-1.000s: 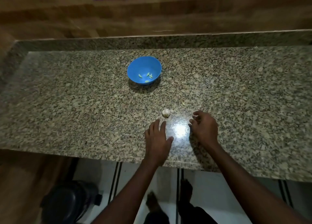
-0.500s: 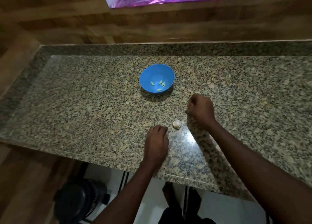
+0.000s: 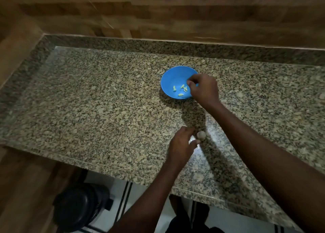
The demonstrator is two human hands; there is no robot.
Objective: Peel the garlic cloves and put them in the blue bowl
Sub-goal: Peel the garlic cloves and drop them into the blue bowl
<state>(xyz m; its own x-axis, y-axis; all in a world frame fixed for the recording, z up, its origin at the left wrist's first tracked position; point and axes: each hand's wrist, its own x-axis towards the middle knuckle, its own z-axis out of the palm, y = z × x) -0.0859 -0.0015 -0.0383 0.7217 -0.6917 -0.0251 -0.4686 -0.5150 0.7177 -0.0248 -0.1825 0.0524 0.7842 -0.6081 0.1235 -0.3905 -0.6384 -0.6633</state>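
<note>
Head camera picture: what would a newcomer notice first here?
The blue bowl on the granite counter stands out, with pale peeled cloves inside. The right hand reaches over its rim, fingers bunched. Nearer the counter's front edge, the left hand lies beside a garlic bulb.

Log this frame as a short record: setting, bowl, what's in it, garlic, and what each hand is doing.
setting: granite counter, wood wall behind
bowl: blue bowl, upright on the counter
contents: several peeled cloves
garlic: garlic bulb near the front edge
right hand: over the bowl's right rim, fingertips pinched; any clove in them too small to tell
left hand: beside the bulb, fingers near it; contact unclear
</note>
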